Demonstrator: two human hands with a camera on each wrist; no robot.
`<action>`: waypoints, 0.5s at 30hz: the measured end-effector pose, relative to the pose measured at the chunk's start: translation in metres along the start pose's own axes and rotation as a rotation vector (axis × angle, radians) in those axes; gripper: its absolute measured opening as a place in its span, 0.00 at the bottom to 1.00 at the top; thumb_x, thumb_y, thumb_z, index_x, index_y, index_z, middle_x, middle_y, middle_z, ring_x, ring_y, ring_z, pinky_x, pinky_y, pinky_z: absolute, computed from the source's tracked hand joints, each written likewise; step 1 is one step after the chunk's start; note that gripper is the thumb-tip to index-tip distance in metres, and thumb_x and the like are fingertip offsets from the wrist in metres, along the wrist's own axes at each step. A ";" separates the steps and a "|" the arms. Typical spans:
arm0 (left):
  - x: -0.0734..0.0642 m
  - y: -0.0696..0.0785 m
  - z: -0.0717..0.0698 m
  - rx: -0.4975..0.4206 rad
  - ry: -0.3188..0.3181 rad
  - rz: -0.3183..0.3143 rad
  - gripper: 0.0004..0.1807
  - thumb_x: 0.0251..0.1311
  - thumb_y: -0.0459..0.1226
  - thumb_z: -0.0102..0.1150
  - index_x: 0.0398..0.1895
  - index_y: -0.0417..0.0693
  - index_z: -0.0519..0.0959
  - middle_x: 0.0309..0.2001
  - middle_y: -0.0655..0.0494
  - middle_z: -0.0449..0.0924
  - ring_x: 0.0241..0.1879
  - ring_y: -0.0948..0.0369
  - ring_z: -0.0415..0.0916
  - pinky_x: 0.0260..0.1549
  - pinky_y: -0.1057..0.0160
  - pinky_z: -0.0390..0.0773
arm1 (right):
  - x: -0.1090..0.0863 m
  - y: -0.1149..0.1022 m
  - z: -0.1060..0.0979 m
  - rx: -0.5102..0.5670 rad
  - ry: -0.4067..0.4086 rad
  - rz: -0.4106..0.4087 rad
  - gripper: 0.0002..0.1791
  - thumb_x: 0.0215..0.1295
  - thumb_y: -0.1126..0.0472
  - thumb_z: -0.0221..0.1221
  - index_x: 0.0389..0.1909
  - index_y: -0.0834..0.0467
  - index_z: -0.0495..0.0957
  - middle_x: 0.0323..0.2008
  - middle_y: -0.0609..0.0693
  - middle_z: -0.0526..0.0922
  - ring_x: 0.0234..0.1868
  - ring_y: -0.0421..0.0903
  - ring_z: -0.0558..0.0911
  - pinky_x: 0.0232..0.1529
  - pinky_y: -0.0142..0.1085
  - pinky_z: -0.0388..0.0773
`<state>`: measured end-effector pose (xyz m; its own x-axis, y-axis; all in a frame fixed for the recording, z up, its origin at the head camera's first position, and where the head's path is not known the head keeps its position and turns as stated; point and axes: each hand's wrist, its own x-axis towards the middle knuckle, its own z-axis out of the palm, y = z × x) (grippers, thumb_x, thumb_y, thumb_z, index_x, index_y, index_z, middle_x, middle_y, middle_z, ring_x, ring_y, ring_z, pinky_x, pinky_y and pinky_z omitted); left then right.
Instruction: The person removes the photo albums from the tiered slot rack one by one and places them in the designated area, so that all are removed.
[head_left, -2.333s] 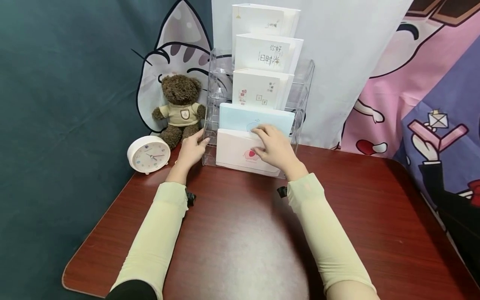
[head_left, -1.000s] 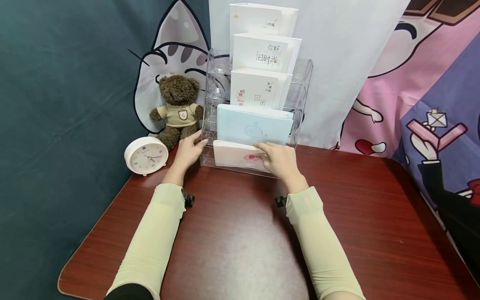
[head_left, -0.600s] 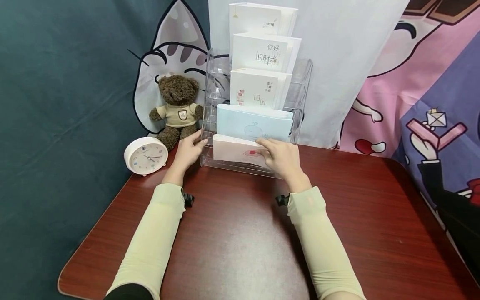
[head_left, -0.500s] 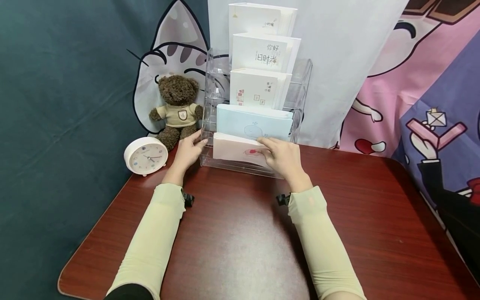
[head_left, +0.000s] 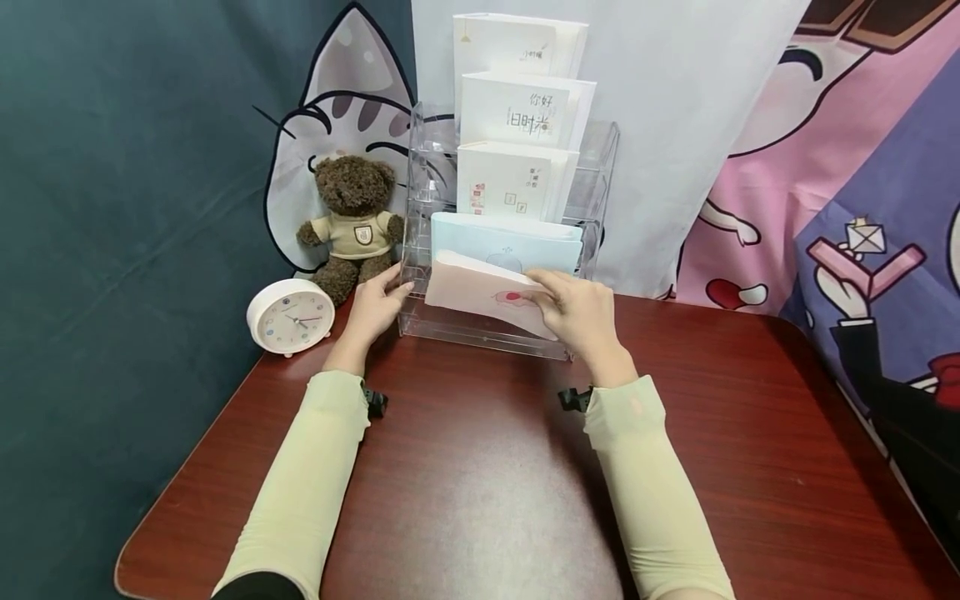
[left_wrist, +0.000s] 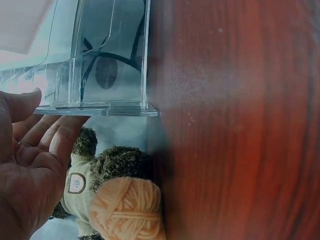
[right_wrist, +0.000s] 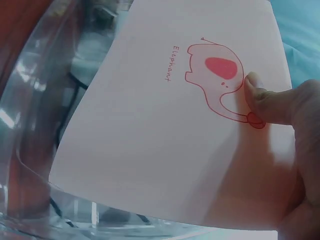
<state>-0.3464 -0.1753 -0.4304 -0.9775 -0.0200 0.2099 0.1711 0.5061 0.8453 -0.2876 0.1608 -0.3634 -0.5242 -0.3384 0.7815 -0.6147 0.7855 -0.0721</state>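
Observation:
My right hand [head_left: 581,312] pinches a pale pink notebook [head_left: 468,287] by its top edge near the right end, thumb on the front cover. On that cover are a red-and-pink elephant [right_wrist: 217,70] and the word "Elephant". The notebook slants down to the right over the lowest tier of a clear tiered rack [head_left: 487,340]. My left hand [head_left: 375,308] grips the rack's left side panel, thumb on one side and fingers on the other in the left wrist view. Behind the pink notebook stands a light blue notebook [head_left: 457,233] with a whale drawing, partly covered.
Higher tiers hold white books [head_left: 495,175] with printed covers. Left of the rack sit a brown teddy bear [head_left: 352,221] and a round white alarm clock [head_left: 292,317]. A ball of orange yarn [left_wrist: 127,210] shows in the left wrist view. Printed curtains hang behind the brown table [head_left: 465,467].
The pink notebook tipped forward, then rose out of the lowest tier, its left end now higher. My right hand shifted slightly right with it. My left hand stays on the rack.

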 end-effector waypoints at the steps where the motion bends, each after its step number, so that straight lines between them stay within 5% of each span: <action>1: 0.000 0.000 0.000 0.001 -0.001 0.004 0.31 0.71 0.45 0.59 0.75 0.54 0.67 0.62 0.43 0.78 0.60 0.50 0.78 0.59 0.51 0.76 | 0.000 0.000 -0.004 0.008 0.012 0.004 0.12 0.62 0.52 0.70 0.46 0.46 0.88 0.39 0.44 0.90 0.18 0.49 0.80 0.13 0.41 0.62; 8: 0.001 0.001 0.001 -0.010 -0.009 0.008 0.32 0.72 0.46 0.59 0.76 0.54 0.65 0.64 0.43 0.76 0.61 0.50 0.76 0.59 0.50 0.76 | -0.003 0.008 -0.029 0.068 0.101 0.034 0.11 0.59 0.54 0.72 0.44 0.46 0.88 0.35 0.43 0.89 0.18 0.45 0.77 0.15 0.39 0.59; 15: -0.001 -0.001 0.000 0.018 -0.003 0.008 0.31 0.71 0.44 0.59 0.76 0.54 0.66 0.62 0.43 0.78 0.60 0.50 0.77 0.60 0.50 0.75 | -0.013 0.021 -0.062 0.089 0.181 0.111 0.13 0.57 0.56 0.74 0.44 0.50 0.89 0.38 0.49 0.90 0.28 0.51 0.87 0.21 0.44 0.72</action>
<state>-0.3456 -0.1757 -0.4311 -0.9765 -0.0138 0.2152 0.1766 0.5217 0.8347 -0.2577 0.2136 -0.3365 -0.4824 -0.1479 0.8634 -0.6126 0.7615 -0.2118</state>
